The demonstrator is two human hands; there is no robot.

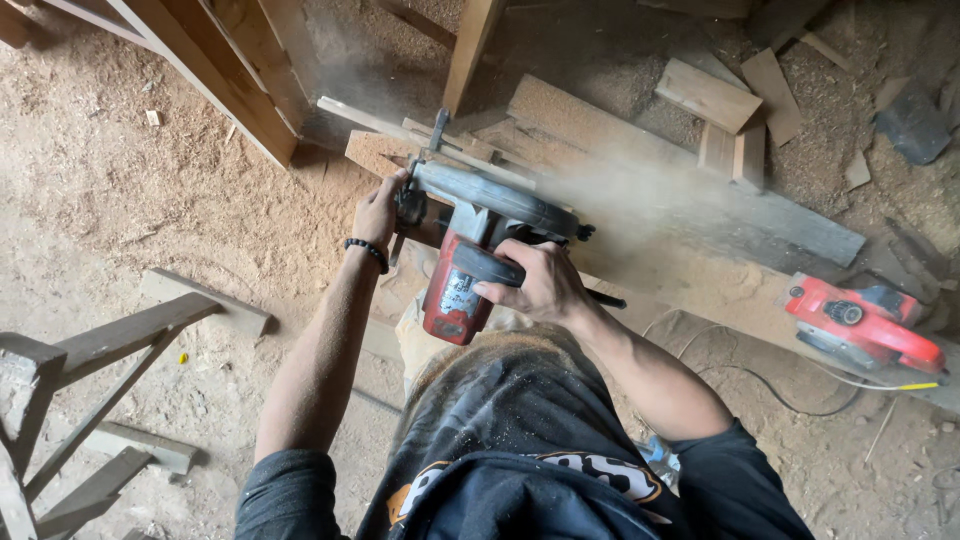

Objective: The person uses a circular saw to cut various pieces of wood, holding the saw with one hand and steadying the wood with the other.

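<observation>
- Gripping the red circular saw [462, 285] handle, the right hand [540, 285] should push steadily.
- Left hand [378, 212] clasps the front knob, beside the plank [640, 150].

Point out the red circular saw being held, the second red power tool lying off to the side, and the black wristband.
red circular saw [455, 290]: head view, on its red motor housing.
second red power tool [865, 322]: head view, on its red body.
black wristband [366, 251]: head view, on the band at the left wrist.
</observation>
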